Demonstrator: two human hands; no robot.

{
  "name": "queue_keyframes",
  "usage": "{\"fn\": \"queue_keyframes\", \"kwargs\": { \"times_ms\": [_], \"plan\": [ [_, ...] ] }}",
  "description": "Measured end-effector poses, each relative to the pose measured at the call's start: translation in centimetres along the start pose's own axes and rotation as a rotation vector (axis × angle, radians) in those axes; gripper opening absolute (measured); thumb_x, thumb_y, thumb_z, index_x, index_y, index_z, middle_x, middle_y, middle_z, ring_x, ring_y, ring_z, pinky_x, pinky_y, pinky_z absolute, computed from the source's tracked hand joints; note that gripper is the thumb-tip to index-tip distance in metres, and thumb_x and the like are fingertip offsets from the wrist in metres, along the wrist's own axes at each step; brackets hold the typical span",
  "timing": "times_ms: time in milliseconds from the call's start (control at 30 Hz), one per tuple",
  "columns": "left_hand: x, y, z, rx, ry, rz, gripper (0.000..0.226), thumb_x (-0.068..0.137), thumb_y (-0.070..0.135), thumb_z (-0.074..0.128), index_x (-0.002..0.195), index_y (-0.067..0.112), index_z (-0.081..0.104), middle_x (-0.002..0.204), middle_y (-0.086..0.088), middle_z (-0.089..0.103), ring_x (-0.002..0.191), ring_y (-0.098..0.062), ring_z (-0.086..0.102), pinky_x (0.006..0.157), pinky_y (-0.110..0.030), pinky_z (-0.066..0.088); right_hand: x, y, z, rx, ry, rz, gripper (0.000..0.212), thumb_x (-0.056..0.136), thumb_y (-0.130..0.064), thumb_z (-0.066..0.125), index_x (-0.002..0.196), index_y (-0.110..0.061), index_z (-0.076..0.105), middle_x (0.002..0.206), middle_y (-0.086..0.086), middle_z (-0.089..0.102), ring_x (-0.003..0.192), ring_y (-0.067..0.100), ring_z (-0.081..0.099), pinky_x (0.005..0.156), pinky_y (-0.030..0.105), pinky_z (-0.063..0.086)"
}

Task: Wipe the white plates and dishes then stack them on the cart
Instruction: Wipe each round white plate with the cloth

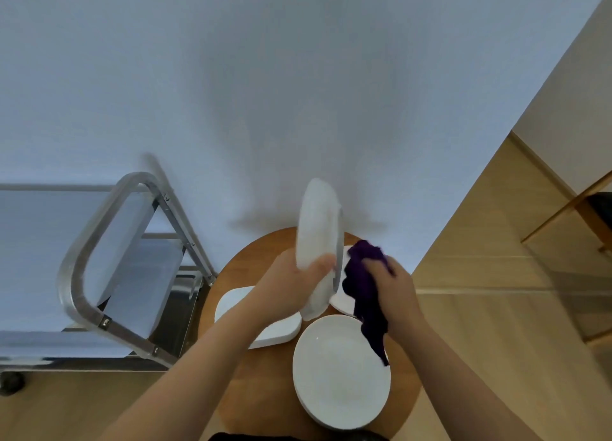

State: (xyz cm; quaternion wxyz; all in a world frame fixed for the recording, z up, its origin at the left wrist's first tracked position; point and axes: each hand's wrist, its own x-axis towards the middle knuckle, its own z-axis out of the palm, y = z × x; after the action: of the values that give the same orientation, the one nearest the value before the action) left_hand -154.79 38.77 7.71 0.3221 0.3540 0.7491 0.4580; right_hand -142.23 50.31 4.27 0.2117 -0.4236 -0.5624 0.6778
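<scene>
The round table [251,258] left me little room. A square dish [231,303] took its left edge, a stack of round plates [341,371] filled the near right part, and another white dish [342,300] lay toward the far right edge, half hidden. Only the far left rim and the near left part stayed bare. The metal cart [109,252] stood just beside the table's left edge, its handle frame rising above the shelf.
</scene>
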Motion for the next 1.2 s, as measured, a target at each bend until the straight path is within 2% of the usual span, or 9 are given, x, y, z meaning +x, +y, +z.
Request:
{"fn": "queue_keyframes", "kwargs": {
  "times_ms": [67, 133, 233, 367, 467, 567, 733, 900, 1200],
  "plan": [
    [0.1, -0.2, 1.2, 0.302, -0.121, 0.061, 0.022, 0.093, 0.048, 0.047, 0.094, 0.026, 0.052, 0.078, 0.005, 0.057, 0.064, -0.008, 0.053, 0.048, -0.012, 0.043, 1.0, -1.0, -0.8, 0.314, -0.082, 0.208, 0.049, 0.08, -0.054, 0.061, 0.101, -0.01, 0.064, 0.079, 0.01, 0.071, 0.073, 0.033, 0.062, 0.061, 0.038, 0.052],
    [0.4, -1.0, 2.6, 0.644, -0.257, 0.176, 0.035, 0.096, 0.046, 0.042, 0.127, 0.029, 0.045, 0.078, -0.003, 0.058, 0.064, -0.016, 0.054, 0.054, -0.021, 0.045, 2.0, -1.8, -1.5, 0.443, -0.105, 0.204, 0.066, 0.06, -0.067, 0.069, 0.103, -0.017, 0.068, 0.094, 0.007, 0.073, 0.086, 0.028, 0.068, 0.066, 0.037, 0.055],
    [1.2, -2.8, 4.3, 1.001, -0.344, 0.366, 0.064, 0.1, 0.037, 0.036, 0.149, 0.035, -0.005, 0.081, -0.007, 0.056, 0.063, -0.019, 0.052, 0.058, -0.029, 0.046, 2.4, -1.9, -2.5, 0.416, -0.073, 0.266, 0.068, 0.05, -0.05, 0.082, 0.106, -0.016, 0.065, 0.095, 0.007, 0.074, 0.09, 0.027, 0.069, 0.073, 0.039, 0.056],
    [1.8, -4.5, 5.8, 1.262, -0.339, 0.511, 0.061, 0.101, 0.038, 0.034, 0.149, 0.033, -0.003, 0.081, -0.01, 0.047, 0.055, -0.018, 0.038, 0.052, -0.028, 0.029, 2.6, 0.6, -4.4, 0.29, 0.057, 0.382, 0.022, 0.069, -0.008, 0.067, 0.091, -0.006, 0.062, 0.074, 0.012, 0.07, 0.067, 0.028, 0.067, 0.051, 0.033, 0.054],
    [1.9, -7.2, 5.8, 1.2, -0.456, 0.328, 0.076, 0.09, 0.06, 0.041, 0.148, 0.037, -0.001, 0.124, -0.012, 0.049, 0.105, -0.029, 0.05, 0.092, -0.045, 0.039, 2.7, 3.6, -5.6, 0.239, 0.178, 0.455, 0.011, 0.072, 0.004, 0.055, 0.077, -0.006, 0.056, 0.07, 0.01, 0.058, 0.064, 0.025, 0.056, 0.053, 0.031, 0.047],
    [1.5, -9.7, 4.6, 0.873, -0.376, 0.018, 0.101, 0.07, 0.083, 0.042, 0.149, 0.038, -0.004, 0.159, 0.004, 0.002, 0.146, -0.021, -0.001, 0.114, -0.056, 0.001, 2.7, 6.5, -7.3, 0.196, 0.219, 0.506, 0.015, 0.072, 0.008, 0.052, 0.07, -0.007, 0.055, 0.065, 0.008, 0.056, 0.061, 0.024, 0.054, 0.051, 0.03, 0.045],
    [2.0, -13.0, 7.5, 0.313, 0.254, -0.334, 0.07, 0.092, 0.03, 0.058, 0.149, 0.02, 0.019, 0.15, -0.007, 0.029, 0.134, -0.026, 0.034, 0.107, -0.041, 0.034, 3.0, 9.5, -7.7, 0.047, 0.143, 0.526, 0.019, 0.073, 0.013, 0.051, 0.077, -0.005, 0.057, 0.065, 0.011, 0.058, 0.061, 0.027, 0.058, 0.052, 0.03, 0.048],
    [2.4, -17.2, 7.2, 0.326, 0.031, -0.628, 0.02, 0.089, 0.013, 0.058, 0.108, 0.011, 0.063, 0.108, -0.008, 0.066, 0.092, -0.022, 0.061, 0.078, -0.031, 0.052, 3.1, 12.8, -8.5, -0.094, 0.083, 0.579, 0.021, 0.072, 0.014, 0.052, 0.074, -0.006, 0.054, 0.064, 0.009, 0.055, 0.061, 0.027, 0.055, 0.054, 0.029, 0.045],
    [0.7, -21.5, 11.0, 0.423, 0.007, -0.822, 0.008, 0.093, 0.01, 0.051, 0.09, 0.016, 0.048, 0.086, 0.001, 0.053, 0.068, -0.012, 0.048, 0.049, -0.017, 0.034, 4.5, 17.1, -8.4, -0.274, 0.208, 0.463, 0.05, 0.071, 0.006, 0.063, 0.109, -0.024, 0.051, 0.098, -0.001, 0.06, 0.09, 0.021, 0.056, 0.066, 0.027, 0.042]
  ]
}}
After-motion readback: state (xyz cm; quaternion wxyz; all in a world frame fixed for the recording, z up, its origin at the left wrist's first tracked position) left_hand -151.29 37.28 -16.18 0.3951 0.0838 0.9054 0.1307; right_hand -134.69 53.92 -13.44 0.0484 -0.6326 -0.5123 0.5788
